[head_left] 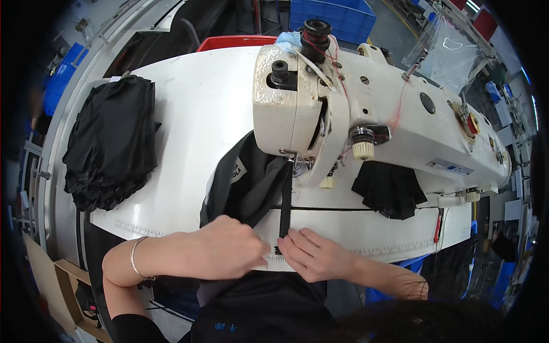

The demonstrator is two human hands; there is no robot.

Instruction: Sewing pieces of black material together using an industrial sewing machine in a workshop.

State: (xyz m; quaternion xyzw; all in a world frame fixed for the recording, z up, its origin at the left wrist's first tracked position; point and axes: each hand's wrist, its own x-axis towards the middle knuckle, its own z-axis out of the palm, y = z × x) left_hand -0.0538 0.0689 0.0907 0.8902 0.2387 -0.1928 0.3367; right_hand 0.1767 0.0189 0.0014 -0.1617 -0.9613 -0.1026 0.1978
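Observation:
A white sewing machine [274, 123] stands over the table, its presser foot [295, 164] above black cloth. From there a narrow black strip [286, 208] runs toward me. My right hand [314, 254] pinches the strip's near end at the table's front edge. Beside it, my left hand [229, 248] is closed with fingers curled down; whatever they hold is hidden. The black fabric piece [257, 177] lies bunched beyond my left hand, left of the needle. A pale label [238, 170] with print shows on it, beside a toothed line like a zipper.
A stack of black fabric pieces [114, 140] sits at the table's left. More black cloth [389, 190] lies under the machine arm. A red-handled tool [438, 226] rests near the right edge. Behind are a red bin [234, 41] and a blue crate [334, 18].

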